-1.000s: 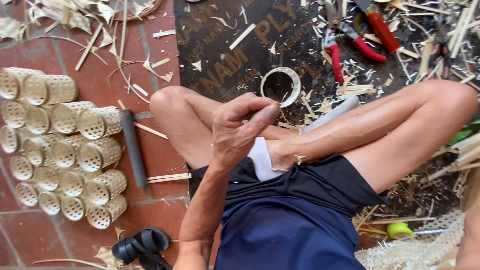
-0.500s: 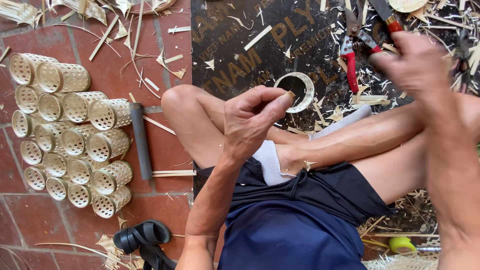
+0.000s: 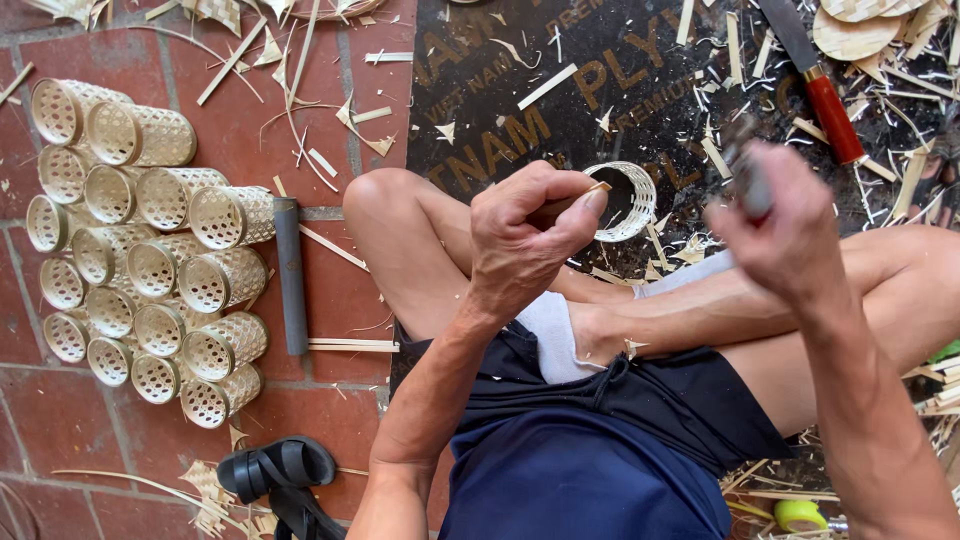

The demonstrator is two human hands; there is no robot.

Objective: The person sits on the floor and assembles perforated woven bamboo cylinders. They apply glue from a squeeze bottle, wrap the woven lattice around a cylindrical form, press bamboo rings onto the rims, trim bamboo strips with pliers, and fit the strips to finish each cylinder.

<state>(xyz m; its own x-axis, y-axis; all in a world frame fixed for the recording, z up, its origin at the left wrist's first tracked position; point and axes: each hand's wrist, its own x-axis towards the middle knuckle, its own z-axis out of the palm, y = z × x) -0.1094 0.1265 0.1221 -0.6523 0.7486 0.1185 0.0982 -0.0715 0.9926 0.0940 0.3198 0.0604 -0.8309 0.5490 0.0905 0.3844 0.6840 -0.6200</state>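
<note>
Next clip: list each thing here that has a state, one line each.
left hand: closed, pinching a thin bamboo sliver
right hand: raised, blurred, gripping a dark tool
woven ring: lying on the dark board, unheld
woven cylinders: stacked on their sides
red-handled knife: lying unheld

Woven cylinders [image 3: 140, 240] lie left of the woven ring [image 3: 622, 200].

Bare dark board [image 3: 500, 90] lies open just beyond the knee, littered only with flat bamboo slivers. The woven ring [image 3: 622, 200] sits between the hands; the red-handled knife [image 3: 822, 95] and, seemingly, scrap heaps crowd the right.
</note>
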